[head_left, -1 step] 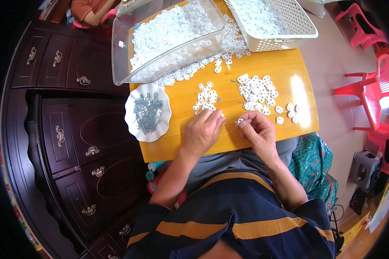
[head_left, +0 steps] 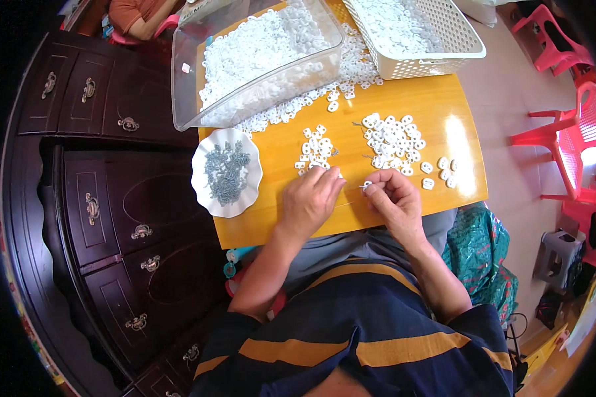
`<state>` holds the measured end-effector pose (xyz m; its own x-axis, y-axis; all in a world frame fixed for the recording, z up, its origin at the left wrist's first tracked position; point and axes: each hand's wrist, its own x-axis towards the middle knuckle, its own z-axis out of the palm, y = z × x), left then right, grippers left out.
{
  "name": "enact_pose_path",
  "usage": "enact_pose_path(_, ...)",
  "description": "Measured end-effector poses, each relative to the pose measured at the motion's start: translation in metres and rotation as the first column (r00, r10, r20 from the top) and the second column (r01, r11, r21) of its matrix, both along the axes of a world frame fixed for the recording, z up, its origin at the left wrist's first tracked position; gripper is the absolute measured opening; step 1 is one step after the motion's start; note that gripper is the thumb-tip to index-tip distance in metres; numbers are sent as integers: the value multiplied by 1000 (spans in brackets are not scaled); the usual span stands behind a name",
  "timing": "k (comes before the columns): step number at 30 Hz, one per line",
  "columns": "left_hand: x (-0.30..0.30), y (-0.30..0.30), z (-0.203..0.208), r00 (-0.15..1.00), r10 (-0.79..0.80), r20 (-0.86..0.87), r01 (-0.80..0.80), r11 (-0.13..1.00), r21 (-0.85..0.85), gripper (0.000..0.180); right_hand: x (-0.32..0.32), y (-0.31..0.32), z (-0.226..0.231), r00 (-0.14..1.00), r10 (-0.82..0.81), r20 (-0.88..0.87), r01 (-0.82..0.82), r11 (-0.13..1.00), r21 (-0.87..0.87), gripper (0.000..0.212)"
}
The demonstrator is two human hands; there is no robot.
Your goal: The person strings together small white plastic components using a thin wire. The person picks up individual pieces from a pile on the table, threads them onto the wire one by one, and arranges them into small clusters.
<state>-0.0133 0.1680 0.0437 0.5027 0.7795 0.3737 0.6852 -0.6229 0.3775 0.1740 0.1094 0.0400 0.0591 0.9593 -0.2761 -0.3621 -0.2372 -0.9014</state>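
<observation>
right hand [head_left: 397, 201] pinches a white piece [head_left: 368, 185] near the front edge of the surface [head_left: 348, 119]; left hand [head_left: 309, 203] bunched, grip cannot be told; advise keeping the piece steady.

The head view comes from the left one of two wide fisheye cameras worn on the person's head. It looks steeply down and forward, over the striped shirt [head_left: 390, 311] at the lower middle of the frame, onto the table [head_left: 437, 99] at the upper middle. It is near enough to show the left hand [head_left: 309, 200] and right hand [head_left: 398, 202] around the centre, yet wide enough to take in the dark cabinet [head_left: 162, 212] at left and a red chair [head_left: 569, 149] at right, edges bending towards a black rim.
</observation>
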Motion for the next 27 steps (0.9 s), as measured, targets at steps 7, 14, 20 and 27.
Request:
enact_pose_path(7, -1, 1, -8, 999, 3, -34, -1, 997, 76, 15, -2, 1, -3, 1000, 3, 6, -4, 999, 49, 11)
enact_pose_path(14, -1, 0, -8, 1000, -21, 23, 20, 1000, 22, 8, -2, 0, -6, 1000, -8, 29, 5, 996, 86, 12)
enact_pose_path(20, 3, -1, -7, 1000, -21, 4, 21, 1000, -8, 5, 1, 2, -8, 1000, -2, -2, 2, 996, 92, 11)
enact_pose_path(27, -2, 0, 1, 986, 2, 168, 23, 989, -143, 8, 2, 1, -8, 999, 27, -21, -25, 997, 69, 12)
